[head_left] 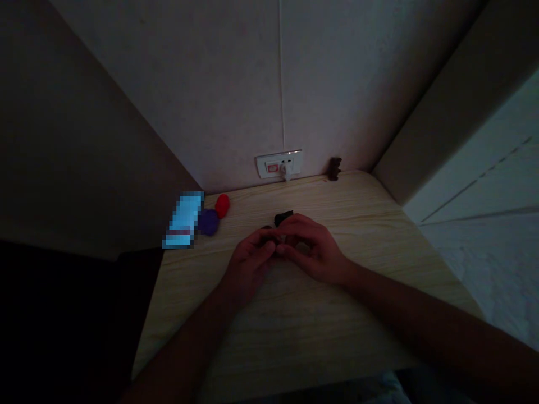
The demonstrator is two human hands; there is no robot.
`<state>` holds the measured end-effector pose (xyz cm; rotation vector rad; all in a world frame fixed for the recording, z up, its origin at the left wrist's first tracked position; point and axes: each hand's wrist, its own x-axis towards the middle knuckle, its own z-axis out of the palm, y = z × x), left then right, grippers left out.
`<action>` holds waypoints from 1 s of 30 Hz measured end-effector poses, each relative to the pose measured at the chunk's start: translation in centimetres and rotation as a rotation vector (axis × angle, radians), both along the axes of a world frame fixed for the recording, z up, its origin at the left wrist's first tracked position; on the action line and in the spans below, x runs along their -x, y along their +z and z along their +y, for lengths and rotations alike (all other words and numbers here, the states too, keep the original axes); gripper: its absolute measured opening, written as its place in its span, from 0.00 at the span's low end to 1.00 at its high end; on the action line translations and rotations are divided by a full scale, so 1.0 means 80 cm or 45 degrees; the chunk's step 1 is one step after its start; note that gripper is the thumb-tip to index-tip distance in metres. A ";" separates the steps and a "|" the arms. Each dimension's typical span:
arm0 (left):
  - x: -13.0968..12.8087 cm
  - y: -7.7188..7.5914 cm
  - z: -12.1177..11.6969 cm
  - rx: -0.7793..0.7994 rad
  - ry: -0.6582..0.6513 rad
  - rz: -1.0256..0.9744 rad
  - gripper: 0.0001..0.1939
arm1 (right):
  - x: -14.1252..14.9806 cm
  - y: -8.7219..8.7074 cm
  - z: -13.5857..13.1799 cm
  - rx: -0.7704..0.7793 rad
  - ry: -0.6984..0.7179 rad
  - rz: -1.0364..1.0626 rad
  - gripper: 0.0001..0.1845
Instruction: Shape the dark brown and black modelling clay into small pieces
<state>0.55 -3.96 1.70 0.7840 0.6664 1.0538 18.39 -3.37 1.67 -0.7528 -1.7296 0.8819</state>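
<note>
Over the middle of the wooden tabletop [303, 336], my left hand [251, 261] and my right hand [314, 247] meet at their fingertips. My left thumb and fingers are closed round something small and dark, mostly hidden by the fingers. The thumb and forefinger of my right hand pinch at the same spot; what they grip is too dim to make out. Just beyond my right fingers lies a black lump [283, 217], partly covered by that hand.
At the left edge are a blurred-out bright blue rectangle [184, 219], a purple ball-like lump [208, 222] and a red one [222, 206]. A small dark brown figure [334, 168] stands at the back right. The wall has a socket [278, 164] with a white plug.
</note>
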 end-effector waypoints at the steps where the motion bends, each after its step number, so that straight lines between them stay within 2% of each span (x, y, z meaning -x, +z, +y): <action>1: 0.001 0.000 0.000 0.004 -0.025 -0.004 0.10 | 0.000 0.001 0.000 0.008 0.013 -0.022 0.17; 4: 0.004 0.000 0.000 0.009 -0.091 0.003 0.10 | 0.000 0.004 -0.001 -0.033 0.064 -0.106 0.20; 10: 0.005 -0.004 0.001 -0.004 -0.093 -0.024 0.10 | 0.001 0.005 -0.003 -0.165 0.078 -0.123 0.19; 14: 0.004 -0.007 0.004 -0.094 0.006 0.032 0.11 | 0.000 0.004 -0.003 -0.197 -0.001 -0.162 0.21; 19: 0.011 -0.008 0.005 -0.221 0.066 0.230 0.10 | -0.006 0.002 -0.001 -0.439 -0.050 -0.312 0.21; 22: 0.015 -0.008 0.005 -0.292 0.095 0.304 0.09 | -0.009 0.001 0.000 -0.512 -0.062 -0.408 0.22; 27: 0.014 -0.004 0.004 -0.343 0.177 0.300 0.13 | -0.009 0.001 0.000 -0.566 -0.162 -0.382 0.21; 30: 0.011 0.000 0.004 -0.365 0.215 0.286 0.10 | -0.008 0.004 -0.001 -0.591 -0.190 -0.342 0.21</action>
